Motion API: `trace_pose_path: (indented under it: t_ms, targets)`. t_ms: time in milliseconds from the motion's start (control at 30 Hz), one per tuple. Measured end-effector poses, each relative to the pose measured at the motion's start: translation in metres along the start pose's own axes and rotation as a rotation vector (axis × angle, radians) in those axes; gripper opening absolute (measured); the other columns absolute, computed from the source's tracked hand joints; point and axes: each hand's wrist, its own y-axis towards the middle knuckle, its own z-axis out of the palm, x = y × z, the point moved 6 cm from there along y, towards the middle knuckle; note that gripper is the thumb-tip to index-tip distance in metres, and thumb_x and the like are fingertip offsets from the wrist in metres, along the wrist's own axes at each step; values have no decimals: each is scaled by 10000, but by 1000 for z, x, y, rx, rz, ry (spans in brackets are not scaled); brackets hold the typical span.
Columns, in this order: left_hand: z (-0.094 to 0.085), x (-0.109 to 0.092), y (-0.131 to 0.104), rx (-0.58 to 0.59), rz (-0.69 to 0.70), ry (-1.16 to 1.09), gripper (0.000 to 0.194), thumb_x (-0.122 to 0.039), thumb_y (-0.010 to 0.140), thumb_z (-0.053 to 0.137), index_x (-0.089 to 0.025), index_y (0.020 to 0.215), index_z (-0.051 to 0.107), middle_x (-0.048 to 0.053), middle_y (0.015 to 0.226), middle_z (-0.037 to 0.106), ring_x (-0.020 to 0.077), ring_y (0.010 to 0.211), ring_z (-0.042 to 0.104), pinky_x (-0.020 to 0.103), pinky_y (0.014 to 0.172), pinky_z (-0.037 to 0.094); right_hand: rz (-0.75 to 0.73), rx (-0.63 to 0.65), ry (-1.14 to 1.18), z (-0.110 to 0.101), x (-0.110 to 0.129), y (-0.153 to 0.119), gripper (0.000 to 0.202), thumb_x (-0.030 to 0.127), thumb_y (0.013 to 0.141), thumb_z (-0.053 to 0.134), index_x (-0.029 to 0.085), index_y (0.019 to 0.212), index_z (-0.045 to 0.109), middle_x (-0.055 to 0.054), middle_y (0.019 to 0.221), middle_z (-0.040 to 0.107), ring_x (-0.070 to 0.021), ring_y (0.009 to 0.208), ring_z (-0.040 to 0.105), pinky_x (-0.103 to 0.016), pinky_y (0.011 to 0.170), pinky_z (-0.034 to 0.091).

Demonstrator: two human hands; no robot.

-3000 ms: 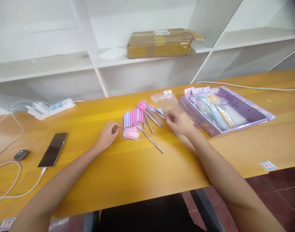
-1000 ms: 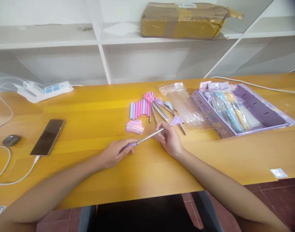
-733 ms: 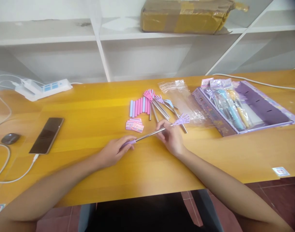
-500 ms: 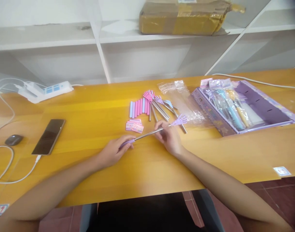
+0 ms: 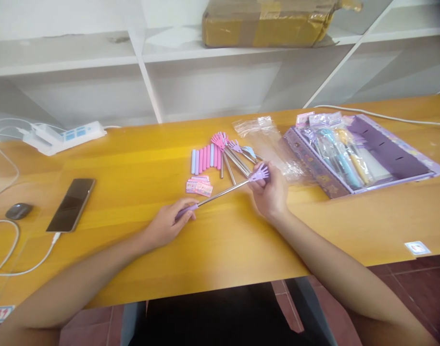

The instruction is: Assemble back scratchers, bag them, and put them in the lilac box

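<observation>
A purple back scratcher (image 5: 223,193) with a steel rod stretches between my hands above the table. My left hand (image 5: 169,222) is closed round its purple grip. At the other end, my right hand (image 5: 272,194) is closed at the hand-shaped head, its fingers partly hidden behind it. Beyond lie several other back scratcher rods (image 5: 237,161) with pink, purple and blue heads. Beside them is a row of pink, blue and purple handle sleeves (image 5: 206,158). Small printed cards (image 5: 199,186) lie just in front of the sleeves.
Clear plastic bags (image 5: 273,144) lie behind my right hand. A purple display box (image 5: 313,168) holds bagged back scratchers. On the left are a phone (image 5: 71,204), a dark mouse (image 5: 19,210) and a power strip (image 5: 66,137). A taped carton (image 5: 266,24) sits on the shelf.
My right hand has slid along the rod, away from my left hand, to the purple head. The left hand keeps its hold on the grip.
</observation>
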Motion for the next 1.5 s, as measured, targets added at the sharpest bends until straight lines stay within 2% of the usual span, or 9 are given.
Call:
trace_pose_path:
  t_ms: [167,533,800,933,1200,1500]
  targets:
    - [1,0,0,11,-2,21,315,-394,1111,483,-253,1377,572,13,1006,799,182,919,762,323,895,570,-14,-7,-32,0,-1,-1,433,609,896,716,203,819,587,64,602,238,-83,501,162,-192,426,131]
    - [-2,1,-2,-14,-18,99,285,-388,1098,491,-261,1330,599,1,1001,817,188,881,772,319,872,574,-49,5,-118,1,-8,0,404,562,972,585,219,771,512,42,599,314,-98,486,224,-207,417,169]
    - [-2,0,-1,-5,-30,93,265,-389,1085,510,-256,1293,605,15,1044,816,195,958,784,321,898,580,-87,-5,-478,-5,-7,-3,422,515,1029,394,223,767,550,2,611,432,-138,510,373,-244,437,275]
    - [-3,-1,-1,-21,-25,93,247,-381,1078,520,-248,1265,612,26,1061,820,198,968,787,324,903,590,-91,5,-513,-2,-6,-6,429,520,1010,409,215,762,583,-5,601,468,-136,493,397,-253,429,279]
    - [-4,-2,-2,-53,2,85,240,-369,1067,526,-244,1250,620,43,1046,826,213,953,795,346,905,602,-89,70,-517,5,-5,-11,514,638,1025,438,219,799,632,-11,617,527,-133,479,407,-278,446,295]
    - [-4,-1,-1,-57,-11,99,234,-373,1048,531,-240,1215,626,43,1056,830,210,939,801,337,874,600,-77,125,-574,7,-10,-14,523,619,1044,430,198,850,672,-8,625,535,-131,494,426,-262,449,294]
